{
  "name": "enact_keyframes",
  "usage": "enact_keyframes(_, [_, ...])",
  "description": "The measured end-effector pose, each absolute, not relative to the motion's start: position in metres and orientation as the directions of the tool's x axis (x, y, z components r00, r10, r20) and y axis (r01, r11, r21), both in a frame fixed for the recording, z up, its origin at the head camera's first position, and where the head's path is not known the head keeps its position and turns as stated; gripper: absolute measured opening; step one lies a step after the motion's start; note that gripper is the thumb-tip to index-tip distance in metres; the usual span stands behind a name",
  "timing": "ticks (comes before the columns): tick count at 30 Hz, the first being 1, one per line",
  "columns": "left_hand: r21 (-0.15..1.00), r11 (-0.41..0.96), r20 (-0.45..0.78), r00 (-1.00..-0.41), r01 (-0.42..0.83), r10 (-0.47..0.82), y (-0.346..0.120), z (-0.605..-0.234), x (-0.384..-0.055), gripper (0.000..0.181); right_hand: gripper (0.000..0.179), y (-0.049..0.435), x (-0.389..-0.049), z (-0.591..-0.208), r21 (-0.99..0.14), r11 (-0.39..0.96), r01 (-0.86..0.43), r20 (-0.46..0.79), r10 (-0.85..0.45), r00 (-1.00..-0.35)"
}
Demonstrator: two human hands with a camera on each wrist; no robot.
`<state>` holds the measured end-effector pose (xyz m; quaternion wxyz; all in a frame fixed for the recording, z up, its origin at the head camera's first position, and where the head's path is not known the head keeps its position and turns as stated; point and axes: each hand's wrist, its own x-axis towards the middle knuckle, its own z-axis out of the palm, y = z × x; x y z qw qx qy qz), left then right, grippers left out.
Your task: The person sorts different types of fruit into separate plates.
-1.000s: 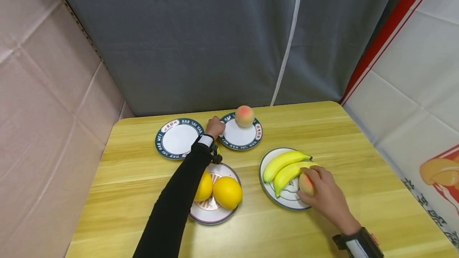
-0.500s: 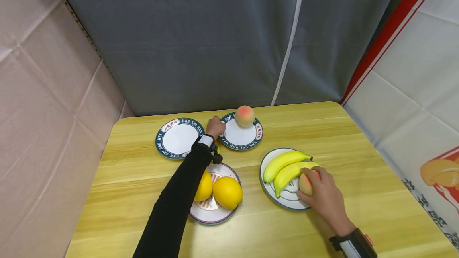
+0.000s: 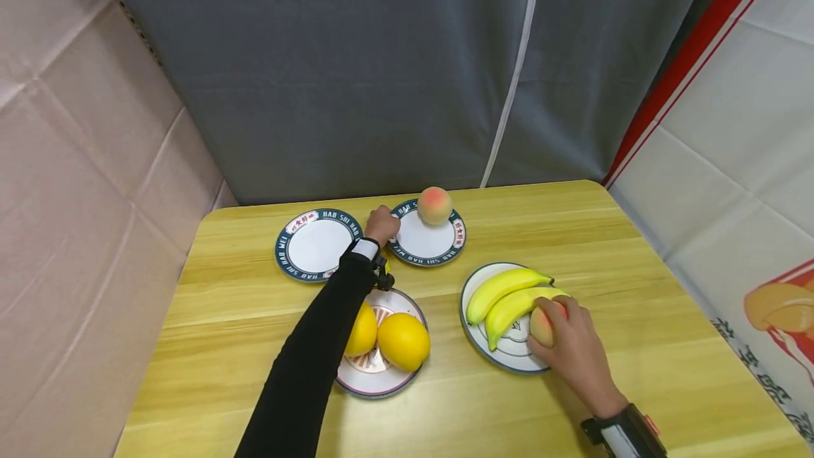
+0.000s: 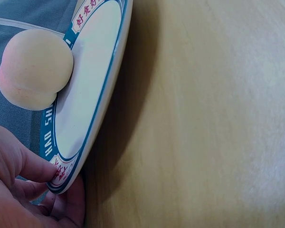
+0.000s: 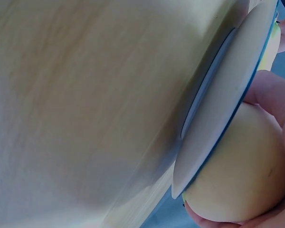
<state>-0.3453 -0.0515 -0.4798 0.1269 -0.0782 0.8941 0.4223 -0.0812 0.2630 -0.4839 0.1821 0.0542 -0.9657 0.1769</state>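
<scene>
Right wrist view has the right hand [image 3: 577,345] with its fingers and thumb curled round a peach [image 3: 542,327], held at the near right edge of a blue-rimmed plate [image 3: 511,359]; whether the peach bears on that plate I cannot tell. Immediately left of this grip, two bananas [image 3: 507,301] lie side by side on the same plate. The left hand [image 3: 381,225], farther off and well to the left, pinches the rim of a lettered plate [image 3: 422,259], thumb on top and fingers underneath. On that plate, just right of the left grip, sits a second peach [image 3: 435,206] against the far rim. Just left of the left grip is a matching plate [image 3: 318,249]. Nearer the person than the left grip, two yellow lemon-like fruits [image 3: 403,342] sit on a fourth plate [image 3: 374,386], partly covered by the black sleeve [image 3: 302,366]. Wooden table [image 3: 490,415] spreads beneath both hands; beyond them hangs a grey curtain [image 3: 350,76].
</scene>
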Motion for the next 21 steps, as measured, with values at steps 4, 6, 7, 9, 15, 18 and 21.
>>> enact_keyframes(4, [0.738, 0.626, -0.297, -0.954, -0.251, -0.033, -0.0522, -0.4843, -0.3502, 0.044, 0.064, 0.2636, -0.0818, -0.4837, -0.323, 0.931, -0.171, 0.366, -0.044, -0.929])
enact_keyframes(6, [0.735, 0.629, -0.298, -0.954, -0.253, -0.035, -0.0524, -0.4839, -0.3504, 0.045, 0.064, 0.2637, -0.0822, -0.4837, -0.327, 0.929, -0.171, 0.361, -0.045, -0.932])
enact_keyframes(7, [0.735, 0.63, -0.298, -0.954, -0.252, -0.035, -0.0525, -0.4834, -0.3499, 0.045, 0.064, 0.2638, -0.0824, -0.4837, -0.329, 0.928, -0.174, 0.362, -0.046, -0.931])
enact_keyframes(9, [0.733, 0.632, -0.302, -0.953, -0.253, -0.031, -0.0524, -0.479, -0.3457, 0.045, 0.063, 0.2637, -0.0829, -0.4835, -0.335, 0.926, -0.175, 0.36, -0.046, -0.932])
enact_keyframes(15, [0.731, 0.633, -0.306, -0.951, -0.256, -0.031, -0.0513, -0.4784, -0.3455, 0.046, 0.063, 0.2639, -0.0842, -0.4819, -0.343, 0.92, -0.19, 0.367, -0.054, -0.929])
enact_keyframes(18, [0.732, 0.631, -0.306, -0.952, -0.255, -0.029, -0.0515, -0.4792, -0.3461, 0.047, 0.064, 0.2637, -0.0845, -0.4796, -0.337, 0.92, -0.201, 0.378, -0.064, -0.924])
enact_keyframes(21, [0.734, 0.63, -0.306, -0.952, -0.252, -0.025, -0.0525, -0.4801, -0.3457, 0.047, 0.065, 0.2641, -0.0849, -0.4771, -0.335, 0.919, -0.21, 0.386, -0.069, -0.92])
